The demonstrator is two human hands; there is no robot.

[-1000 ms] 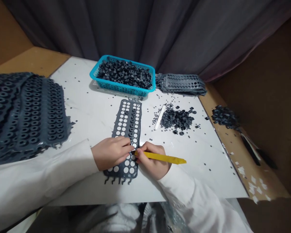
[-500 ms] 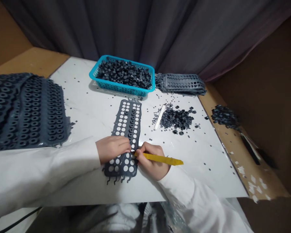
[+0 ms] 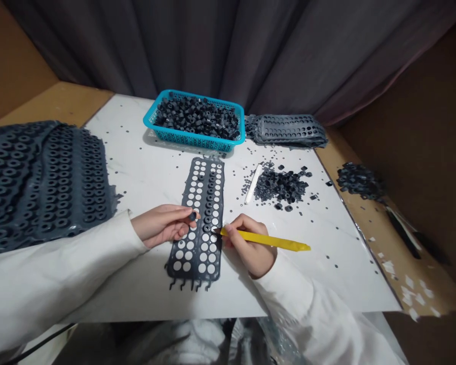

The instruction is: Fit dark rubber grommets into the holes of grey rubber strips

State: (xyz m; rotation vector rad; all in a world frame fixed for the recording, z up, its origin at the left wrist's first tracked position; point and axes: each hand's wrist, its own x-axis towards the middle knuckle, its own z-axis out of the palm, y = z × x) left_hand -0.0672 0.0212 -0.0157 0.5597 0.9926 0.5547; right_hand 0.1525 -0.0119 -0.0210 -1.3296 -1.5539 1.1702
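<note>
A dark grey rubber strip [image 3: 200, 223] full of round holes lies lengthwise on the white board [image 3: 144, 172]. Some holes are empty and show white; others still hold small rubber rings. My left hand [image 3: 162, 224] hovers at the strip's left edge and pinches one small dark ring [image 3: 192, 216] between thumb and fingertips. My right hand [image 3: 250, 245] grips a yellow stick tool [image 3: 266, 241], whose tip touches the strip's right column.
A blue basket [image 3: 195, 121] of rubber rings stands at the back. A loose pile of rings [image 3: 283, 185] and a white stick [image 3: 253, 183] lie right of the strip. Stacked full sheets [image 3: 41, 177] sit left, emptied strips [image 3: 287, 130] at the back right, more rings [image 3: 359, 181] off the board.
My left hand lifted off the strip and now holds a ring pinched free. My right hand and the yellow tool shifted slightly up the strip's right side.
</note>
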